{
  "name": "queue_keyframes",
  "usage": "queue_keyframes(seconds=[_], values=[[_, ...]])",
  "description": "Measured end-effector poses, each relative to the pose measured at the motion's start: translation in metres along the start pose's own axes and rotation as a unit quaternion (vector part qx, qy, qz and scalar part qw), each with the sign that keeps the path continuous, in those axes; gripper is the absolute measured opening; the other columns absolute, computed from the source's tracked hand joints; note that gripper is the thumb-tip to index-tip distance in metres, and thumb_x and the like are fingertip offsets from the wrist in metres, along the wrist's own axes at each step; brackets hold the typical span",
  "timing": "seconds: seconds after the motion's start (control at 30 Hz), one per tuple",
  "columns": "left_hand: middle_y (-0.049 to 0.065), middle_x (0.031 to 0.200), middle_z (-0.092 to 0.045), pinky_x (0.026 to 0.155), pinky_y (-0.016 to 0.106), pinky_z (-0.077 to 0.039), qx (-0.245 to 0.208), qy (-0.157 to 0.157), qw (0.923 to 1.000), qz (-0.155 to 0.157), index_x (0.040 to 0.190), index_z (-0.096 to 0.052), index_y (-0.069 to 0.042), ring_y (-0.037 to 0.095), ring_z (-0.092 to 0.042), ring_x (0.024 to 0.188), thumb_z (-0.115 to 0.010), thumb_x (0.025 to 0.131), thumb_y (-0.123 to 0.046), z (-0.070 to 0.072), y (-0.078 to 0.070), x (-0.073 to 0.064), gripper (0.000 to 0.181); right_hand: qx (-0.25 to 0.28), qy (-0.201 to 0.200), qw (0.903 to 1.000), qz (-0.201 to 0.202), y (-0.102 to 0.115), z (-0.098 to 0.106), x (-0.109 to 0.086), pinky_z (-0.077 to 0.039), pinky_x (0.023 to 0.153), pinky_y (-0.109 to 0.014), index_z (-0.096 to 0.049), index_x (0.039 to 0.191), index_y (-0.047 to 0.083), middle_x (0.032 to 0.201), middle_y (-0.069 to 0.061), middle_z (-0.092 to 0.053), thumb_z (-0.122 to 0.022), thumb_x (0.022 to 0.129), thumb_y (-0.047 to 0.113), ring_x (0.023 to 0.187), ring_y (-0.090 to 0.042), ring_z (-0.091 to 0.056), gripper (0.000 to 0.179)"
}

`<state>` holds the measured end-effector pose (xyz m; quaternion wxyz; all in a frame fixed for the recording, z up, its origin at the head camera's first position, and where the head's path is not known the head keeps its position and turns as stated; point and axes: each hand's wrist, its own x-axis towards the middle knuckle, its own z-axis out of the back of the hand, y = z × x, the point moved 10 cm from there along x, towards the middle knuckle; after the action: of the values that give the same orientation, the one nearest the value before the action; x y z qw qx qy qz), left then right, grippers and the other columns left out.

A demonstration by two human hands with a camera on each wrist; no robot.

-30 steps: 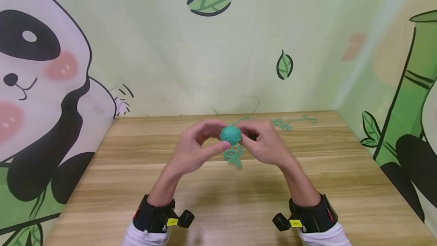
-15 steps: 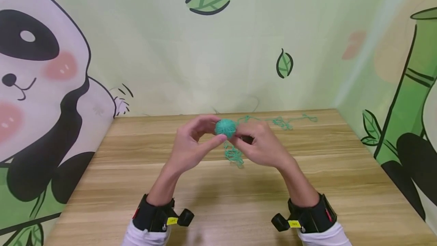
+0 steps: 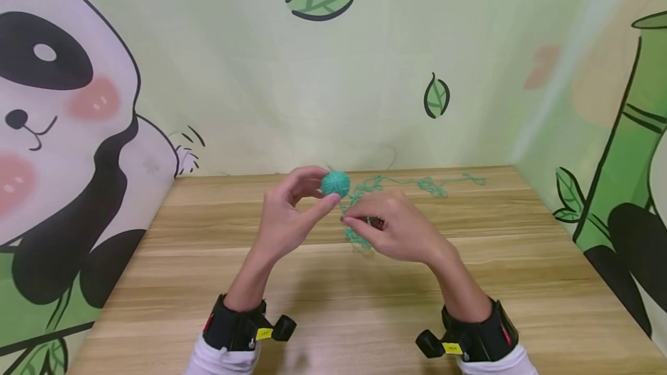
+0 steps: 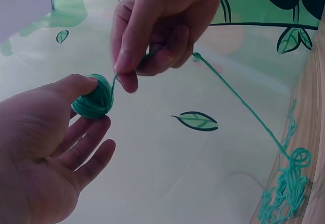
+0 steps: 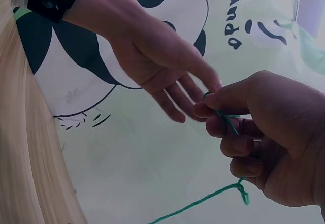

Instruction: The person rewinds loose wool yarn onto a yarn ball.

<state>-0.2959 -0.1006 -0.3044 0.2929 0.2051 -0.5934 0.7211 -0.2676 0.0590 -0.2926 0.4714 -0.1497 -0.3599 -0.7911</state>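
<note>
A small ball of teal-green yarn [image 3: 336, 184] is held up above the table between the thumb and fingers of my left hand [image 3: 289, 216]. Close by on its right, my right hand [image 3: 401, 227] pinches the yarn strand [image 4: 115, 82] between thumb and index finger. That strand runs from the ball into the right hand, through its curled fingers, and out the far side. From there it slants down to a loose tangle of yarn [image 4: 289, 188] on the table. In the right wrist view the ball is hidden behind the hands.
The wooden table [image 3: 208, 259] reaches back to a printed cloth backdrop [image 3: 234, 62] with pandas, leaves and bamboo. More loose yarn [image 3: 429, 186] trails along the table's back right edge. A black wrist strap with a camera [image 3: 239, 323] sits on each forearm.
My left hand has moved the yarn ball slightly left and up. The right hand has drawn away from the ball and lower, with a short length of strand showing between them.
</note>
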Motion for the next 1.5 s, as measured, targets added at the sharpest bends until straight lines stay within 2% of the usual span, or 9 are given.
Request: queue_keyframes(seconds=[0.17,0.33,0.5,0.7,0.87,1.03,1.13,1.27,1.5], values=[[0.011,0.123,-0.082,0.1,0.041,-0.07,0.012,0.016,0.9998,0.005,0.134,-0.075,-0.007,0.018,-0.082,0.103,-0.088,0.096,0.001,-0.002,0.003,0.001,0.041,0.026,-0.008,0.9996,-0.01,0.005,0.006,-0.002,-0.045,0.059,-0.021,-0.083,0.095,0.011,0.073,0.005,-0.064,-0.074,0.105,0.002,0.063,0.0,-0.048,0.016],[0.01,0.123,-0.082,0.1,0.041,-0.07,0.006,0.042,0.999,0.01,0.133,-0.077,-0.008,0.023,-0.084,0.102,-0.088,0.096,-0.001,-0.006,0.005,0.0,0.039,0.071,-0.031,0.9967,-0.024,0.005,0.014,-0.005,-0.042,0.055,-0.019,-0.082,0.1,0.01,0.072,0.004,-0.062,-0.075,0.104,-0.001,0.061,-0.001,-0.047,0.013],[0.009,0.122,-0.083,0.098,0.04,-0.07,0.002,0.074,0.9972,0.016,0.134,-0.076,-0.009,0.021,-0.084,0.104,-0.088,0.097,-0.001,-0.012,0.007,0.0,0.04,0.101,-0.058,0.993,-0.021,0.003,0.023,-0.007,-0.035,0.051,-0.02,-0.081,0.103,0.009,0.07,0.002,-0.059,-0.075,0.102,-0.006,0.058,-0.006,-0.043,0.016],[0.007,0.123,-0.082,0.101,0.04,-0.07,0.005,0.098,0.9948,0.028,0.134,-0.076,-0.01,0.019,-0.083,0.104,-0.088,0.097,-0.003,-0.02,0.008,-0.002,0.04,0.121,-0.092,0.9882,-0.017,0.002,0.034,-0.01,-0.034,0.049,-0.021,-0.08,0.103,0.004,0.069,0.0,-0.057,-0.075,0.103,-0.004,0.056,-0.008,-0.042,0.01],[0.01,0.124,-0.083,0.101,0.044,-0.07,-0.004,0.118,0.9926,0.03,0.133,-0.076,-0.008,0.019,-0.081,0.107,-0.088,0.096,-0.002,-0.023,0.007,-0.004,0.039,0.129,-0.115,0.9849,-0.011,0.001,0.039,-0.01,-0.033,0.047,-0.02,-0.079,0.102,-0.002,0.067,0.0,-0.057,-0.075,0.106,0.0,0.054,-0.007,-0.042,0.007],[0.009,0.125,-0.082,0.1,0.043,-0.07,-0.016,0.144,0.9886,0.04,0.133,-0.077,-0.009,0.019,-0.081,0.107,-0.088,0.096,-0.002,-0.027,0.006,-0.007,0.039,0.13,-0.13,0.9829,-0.007,0.001,0.04,-0.009,-0.033,0.046,-0.02,-0.079,0.102,-0.005,0.07,-0.001,-0.065,-0.075,0.106,-0.002,0.053,-0.007,-0.042,0.006],[0.009,0.123,-0.082,0.1,0.042,-0.069,-0.031,0.163,0.9853,0.043,0.132,-0.077,-0.009,0.019,-0.081,0.106,-0.088,0.096,-0.001,-0.03,0.005,-0.009,0.038,0.125,-0.136,0.9828,-0.007,0.001,0.041,-0.009,-0.034,0.046,-0.02,-0.079,0.102,-0.004,0.072,-0.001,-0.067,-0.076,0.103,-0.007,0.053,-0.007,-0.042,0.004],[0.012,0.123,-0.081,0.1,0.037,-0.068,-0.054,0.188,0.9799,0.04,0.132,-0.076,-0.006,0.021,-0.08,0.106,-0.087,0.096,0.002,-0.034,0.001,-0.011,0.039,0.115,-0.14,0.9834,-0.01,0.0,0.041,-0.01,-0.035,0.047,-0.019,-0.079,0.102,0.001,0.071,0.0,-0.065,-0.076,0.097,-0.016,0.054,-0.006,-0.042,0.018],[0.015,0.126,-0.08,0.103,0.034,-0.067,-0.065,0.211,0.9745,0.041,0.134,-0.075,-0.004,0.02,-0.078,0.109,-0.086,0.095,0.004,-0.037,-0.004,-0.015,0.041,0.116,-0.144,0.9827,-0.016,-0.005,0.04,-0.01,-0.035,0.048,-0.02,-0.08,0.102,0.002,0.073,-0.002,-0.068,-0.078,0.097,-0.015,0.055,-0.005,-0.042,0.018]])
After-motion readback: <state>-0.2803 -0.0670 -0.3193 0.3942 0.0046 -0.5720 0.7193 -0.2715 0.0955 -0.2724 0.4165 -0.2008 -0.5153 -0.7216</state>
